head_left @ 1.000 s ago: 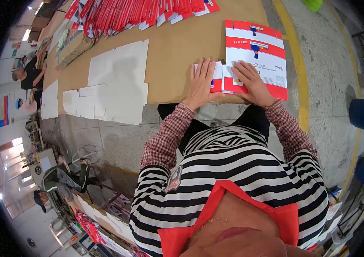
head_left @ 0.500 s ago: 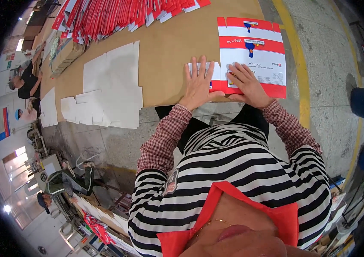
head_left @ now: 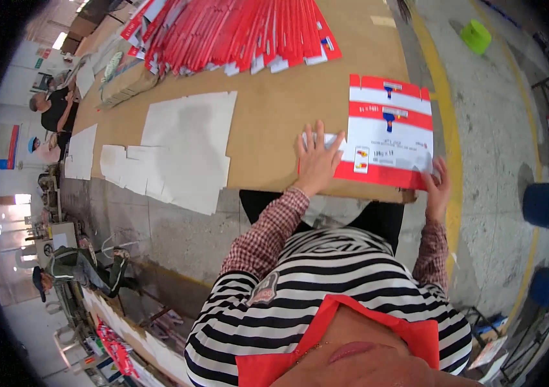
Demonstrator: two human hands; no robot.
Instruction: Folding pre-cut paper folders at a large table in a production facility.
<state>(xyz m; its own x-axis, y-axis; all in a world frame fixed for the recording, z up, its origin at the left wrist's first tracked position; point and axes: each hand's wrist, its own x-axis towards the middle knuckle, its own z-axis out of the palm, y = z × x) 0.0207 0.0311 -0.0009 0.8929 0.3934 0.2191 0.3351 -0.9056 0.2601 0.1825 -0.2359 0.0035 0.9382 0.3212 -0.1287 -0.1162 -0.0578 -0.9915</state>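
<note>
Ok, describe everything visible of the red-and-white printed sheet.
The printed sheet looks like thin card, with red and white bands, small blue pictures, slots in its far edge and a smaller left flap. It lies flat on the table, overhanging its right edge. The left hand is spread on the flap; the right hand is at the near right corner, grip unclear.

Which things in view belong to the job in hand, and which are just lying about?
Job in hand:
red-and-white carton, between left hand and right hand
likely the fanned red-and-white pile

Apparently just lying about:
green tub
blue container
</note>
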